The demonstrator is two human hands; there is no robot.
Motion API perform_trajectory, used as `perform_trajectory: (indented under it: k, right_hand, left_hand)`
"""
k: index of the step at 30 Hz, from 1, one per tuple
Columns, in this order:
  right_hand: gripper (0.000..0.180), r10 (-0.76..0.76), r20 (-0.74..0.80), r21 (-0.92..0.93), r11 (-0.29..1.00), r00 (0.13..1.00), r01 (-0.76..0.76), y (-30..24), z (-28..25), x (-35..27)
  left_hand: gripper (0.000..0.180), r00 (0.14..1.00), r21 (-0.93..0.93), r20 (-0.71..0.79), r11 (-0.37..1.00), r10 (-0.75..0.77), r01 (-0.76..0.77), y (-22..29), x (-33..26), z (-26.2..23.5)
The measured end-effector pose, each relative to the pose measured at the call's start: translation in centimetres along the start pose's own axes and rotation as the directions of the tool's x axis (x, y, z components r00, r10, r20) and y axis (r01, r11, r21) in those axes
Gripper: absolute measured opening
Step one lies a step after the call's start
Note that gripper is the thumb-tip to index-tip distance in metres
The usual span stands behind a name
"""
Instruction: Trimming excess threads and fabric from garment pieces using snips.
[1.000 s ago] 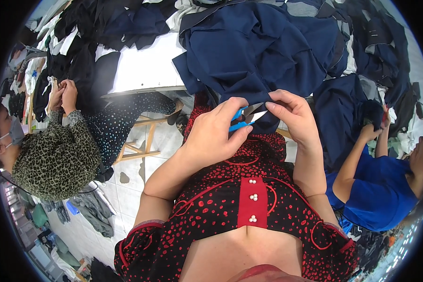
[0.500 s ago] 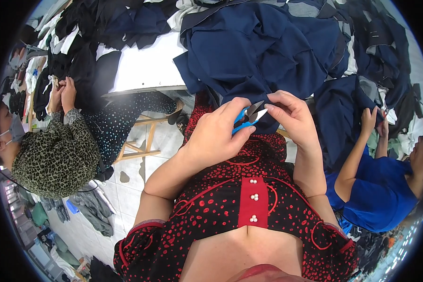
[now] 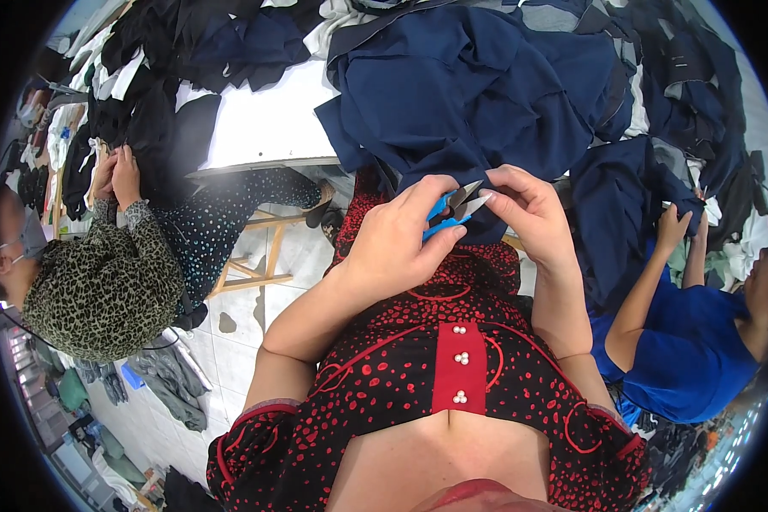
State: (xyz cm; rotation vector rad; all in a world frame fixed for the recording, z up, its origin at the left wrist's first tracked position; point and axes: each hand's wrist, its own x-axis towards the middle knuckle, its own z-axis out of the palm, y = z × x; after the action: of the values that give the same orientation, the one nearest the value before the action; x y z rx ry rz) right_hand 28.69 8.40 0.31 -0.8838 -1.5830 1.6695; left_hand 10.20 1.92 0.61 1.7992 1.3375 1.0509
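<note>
My left hand is closed around a pair of blue-handled thread snips. Their two pointed blades stand apart and reach right, to the fingertips of my other hand. My right hand pinches thumb against forefinger at the edge of a navy cloth; the pinched spot is small, and any thread there is too fine to make out. The cloth lies heaped on the table in front of me and hangs over its near edge toward my lap.
Dark garments are piled along the white table. At left, a person in a leopard-print top handles black cloth beside a wooden stool. A person in a blue shirt works on navy cloth at right.
The snips' blades have shifted slightly right and a little closer together. My right hand has hardly moved. The co-worker's hands at right have moved slightly on the navy cloth.
</note>
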Motion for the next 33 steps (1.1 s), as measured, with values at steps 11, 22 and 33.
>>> perform_trajectory:
  k: [11, 22, 33]
  right_hand:
    - [0.014, -0.072, 0.004, -0.091, 0.993, 0.997, 0.072, 0.9, 0.0, 0.1]
    - [0.014, -0.065, -0.010, -0.036, 0.997, 0.998, 0.065, 1.1, 0.2, 0.1]
    - [0.020, 0.111, -0.076, 0.156, 0.983, 0.991, -0.098, 1.7, -0.1, 0.2]
  left_hand:
    - [0.031, 0.999, -0.243, -0.029, 0.970, -0.035, 0.027, -1.3, 0.0, 0.9]
    - [0.028, 0.998, -0.342, -0.023, 0.938, -0.058, 0.047, -2.0, 0.0, 1.3]
    - [0.031, 0.995, -0.264, 0.030, 0.960, -0.091, 0.096, -1.0, 0.2, 0.0]
